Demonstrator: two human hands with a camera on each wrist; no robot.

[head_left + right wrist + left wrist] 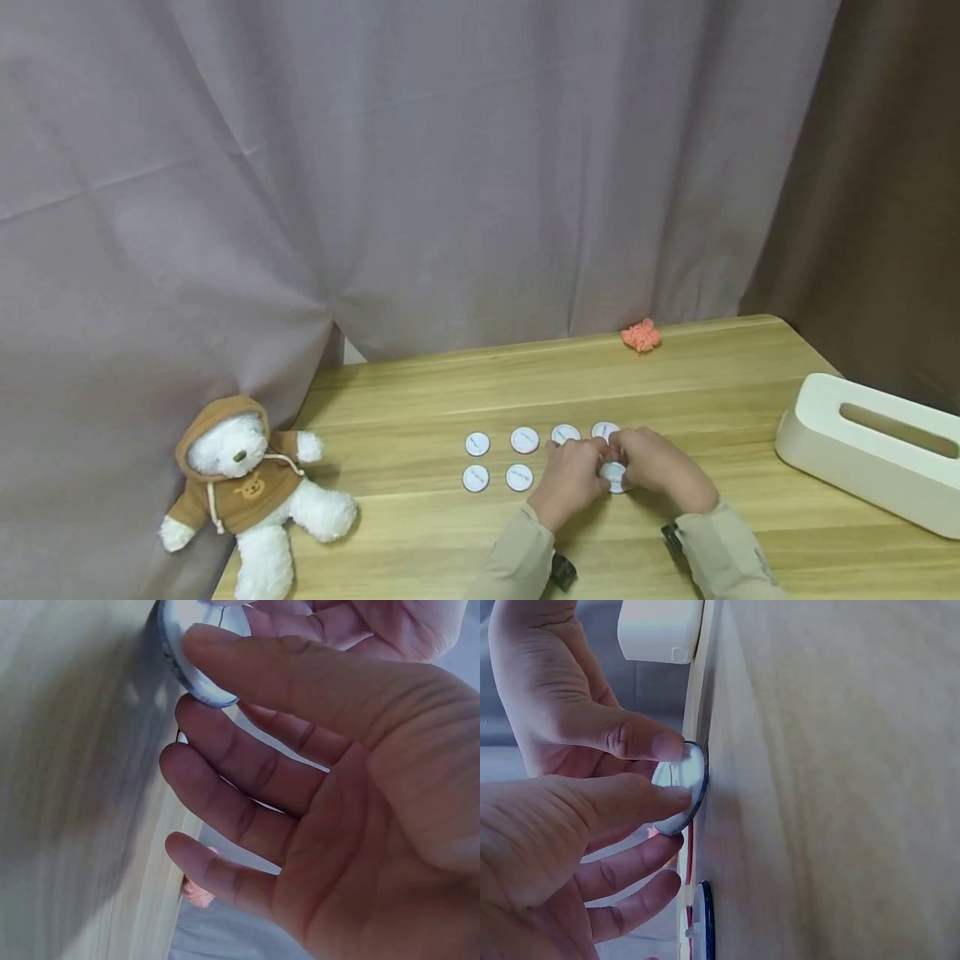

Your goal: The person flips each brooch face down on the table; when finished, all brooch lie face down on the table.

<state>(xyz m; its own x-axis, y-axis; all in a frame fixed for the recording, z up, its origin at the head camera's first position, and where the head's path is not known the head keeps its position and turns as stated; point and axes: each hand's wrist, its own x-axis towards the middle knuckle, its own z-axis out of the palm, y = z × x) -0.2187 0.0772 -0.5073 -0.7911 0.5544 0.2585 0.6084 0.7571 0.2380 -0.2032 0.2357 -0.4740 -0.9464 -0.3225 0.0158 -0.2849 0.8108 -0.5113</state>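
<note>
Both hands hold one round pin badge (613,478), its silvery back with the pin turned up toward the head camera. In the left wrist view, the left thumb presses on the back of the badge (682,769) with fingers behind it, and the right thumb does the same from the far side. My left hand (568,482) comes in from the left and my right hand (663,468) from the right. From the right wrist, the other fingers of the right hand (337,772) extend loosely below the badge (176,630). The badge stands tilted, close over the table.
Several more pin badges, such as this one (476,478), lie back up in two rows on the wooden table (405,550). A teddy bear (258,492) in a brown hoodie sits left, a cream slotted box (862,450) right. A coral scrunchie (641,336) lies by the curtain (480,167).
</note>
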